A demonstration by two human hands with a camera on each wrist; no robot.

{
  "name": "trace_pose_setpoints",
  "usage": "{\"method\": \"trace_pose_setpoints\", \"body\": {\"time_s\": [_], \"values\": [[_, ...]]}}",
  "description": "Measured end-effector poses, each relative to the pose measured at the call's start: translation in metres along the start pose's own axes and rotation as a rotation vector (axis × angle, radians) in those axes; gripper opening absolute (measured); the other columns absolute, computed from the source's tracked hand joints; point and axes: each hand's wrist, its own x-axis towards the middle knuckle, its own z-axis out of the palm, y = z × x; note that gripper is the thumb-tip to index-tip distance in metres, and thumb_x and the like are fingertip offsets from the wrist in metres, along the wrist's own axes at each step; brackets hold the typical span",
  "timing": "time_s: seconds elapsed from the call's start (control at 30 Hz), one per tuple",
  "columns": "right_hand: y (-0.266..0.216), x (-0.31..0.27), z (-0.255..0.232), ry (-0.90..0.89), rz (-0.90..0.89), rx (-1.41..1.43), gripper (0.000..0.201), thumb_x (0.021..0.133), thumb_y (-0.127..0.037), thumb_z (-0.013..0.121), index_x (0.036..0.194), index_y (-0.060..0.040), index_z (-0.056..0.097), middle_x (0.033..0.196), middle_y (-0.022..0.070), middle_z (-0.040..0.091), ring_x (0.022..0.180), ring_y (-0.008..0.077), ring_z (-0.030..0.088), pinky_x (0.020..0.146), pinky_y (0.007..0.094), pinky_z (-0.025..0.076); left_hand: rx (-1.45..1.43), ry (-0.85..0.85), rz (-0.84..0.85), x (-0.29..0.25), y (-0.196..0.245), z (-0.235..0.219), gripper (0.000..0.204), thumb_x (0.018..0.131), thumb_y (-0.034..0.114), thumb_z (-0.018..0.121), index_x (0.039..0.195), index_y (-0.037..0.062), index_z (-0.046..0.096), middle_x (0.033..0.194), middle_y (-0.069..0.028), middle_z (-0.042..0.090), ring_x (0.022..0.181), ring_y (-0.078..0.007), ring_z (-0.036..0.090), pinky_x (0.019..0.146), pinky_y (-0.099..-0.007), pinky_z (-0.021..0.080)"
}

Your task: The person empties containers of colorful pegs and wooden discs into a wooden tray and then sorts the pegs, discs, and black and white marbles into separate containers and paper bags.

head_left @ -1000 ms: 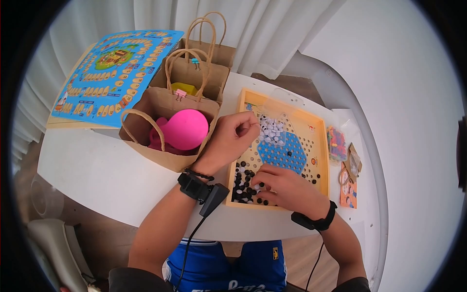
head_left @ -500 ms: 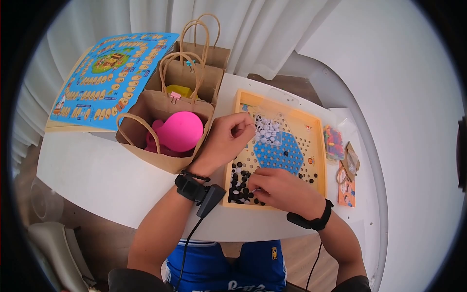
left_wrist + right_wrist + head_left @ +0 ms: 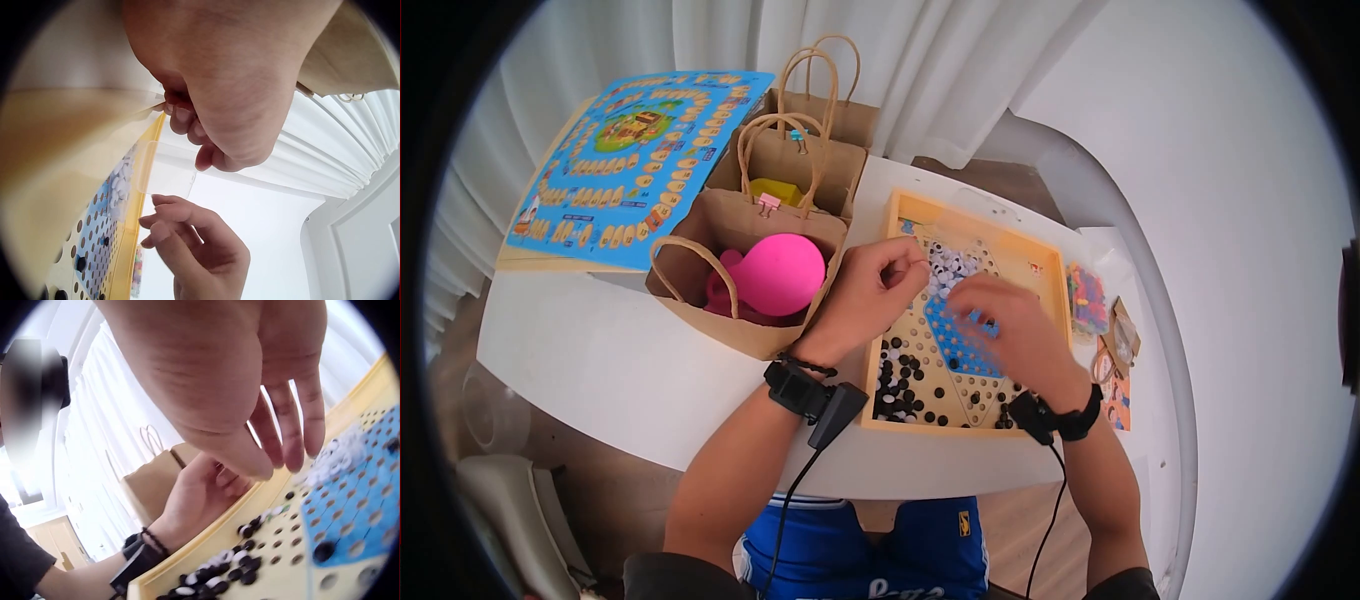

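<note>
My left hand (image 3: 885,278) pinches the near-left edge of a clear plastic box (image 3: 978,258), its fingers curled and the fingertips partly hidden. White pieces (image 3: 948,268) fill the box, which stands in a wooden tray (image 3: 1061,275). My right hand (image 3: 1010,325) hovers over the blue hexagon (image 3: 960,350) of the holed board, close beside the box. Its fingers (image 3: 310,412) reach loosely forward with no piece showing between them. Mixed black and white pieces (image 3: 895,385) lie heaped in the tray's near-left corner. Single black pieces (image 3: 324,551) sit about the board.
Left of the tray stand several brown paper bags (image 3: 735,325), the nearest holding a pink item (image 3: 780,272). Behind them leans a blue game board (image 3: 630,165). A clear box of colourful pieces (image 3: 1087,298) and an orange packet (image 3: 1116,400) lie to the right.
My right hand has moved up and away from the heap of pieces to the white pieces' box, its fingers loosening. My left hand keeps its hold on the box's edge.
</note>
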Motion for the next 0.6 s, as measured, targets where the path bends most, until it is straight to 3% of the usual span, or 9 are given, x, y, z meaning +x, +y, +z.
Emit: {"method": "trace_pose_setpoints", "body": {"time_s": [0.07,0.2,0.3,0.4,0.6], "values": [[-0.010,-0.006,0.017,-0.145,-0.217,-0.001,0.016,0.088,-0.006,0.072,0.103,-0.0001,0.070,0.104,0.0128,0.068,0.098,0.0333,0.067,0.089,0.0400,0.056,0.020,0.003,0.007,0.000,0.002,-0.001,0.011,0.096,0.006,0.066,0.087,0.0017,0.064,0.071,0.0090,0.052,0.066,0.0008,0.041,0.058,-0.0203,0.031],[-0.015,-0.007,0.049,-0.196,-0.288,0.023,0.022,0.087,-0.009,0.074,0.107,-0.0002,0.070,0.106,0.0137,0.065,0.099,0.0352,0.066,0.089,0.0423,0.055,0.037,-0.002,0.012,0.000,0.000,-0.001,0.011,0.096,0.006,0.065,0.086,0.0015,0.063,0.071,0.0090,0.051,0.066,0.0007,0.041,0.058,-0.0206,0.031],[-0.020,-0.006,0.054,-0.247,-0.169,0.008,0.028,0.086,-0.009,0.074,0.113,-0.0011,0.068,0.108,0.0148,0.066,0.103,0.0364,0.065,0.089,0.0438,0.054,0.040,-0.003,-0.021,0.000,0.002,-0.001,0.011,0.096,0.005,0.065,0.086,0.0013,0.063,0.071,0.0089,0.050,0.066,0.0008,0.040,0.057,-0.0209,0.031],[-0.023,-0.003,0.053,-0.288,-0.128,0.025,0.026,0.086,-0.009,0.074,0.110,-0.0003,0.068,0.103,0.0159,0.065,0.099,0.0376,0.065,0.086,0.0447,0.054,0.018,0.000,-0.002,0.000,0.004,-0.001,0.011,0.096,0.006,0.065,0.086,0.0013,0.063,0.071,0.0089,0.050,0.066,0.0009,0.040,0.057,-0.0209,0.031],[-0.021,-0.004,0.053,-0.289,-0.179,-0.019,0.017,0.086,-0.007,0.073,0.101,-0.0012,0.067,0.096,0.0157,0.064,0.091,0.0372,0.066,0.081,0.0439,0.054,0.025,0.000,0.004,0.000,0.001,0.000,0.011,0.096,0.006,0.066,0.086,0.0014,0.062,0.071,0.0090,0.050,0.066,0.0007,0.039,0.057,-0.0211,0.030]]}}
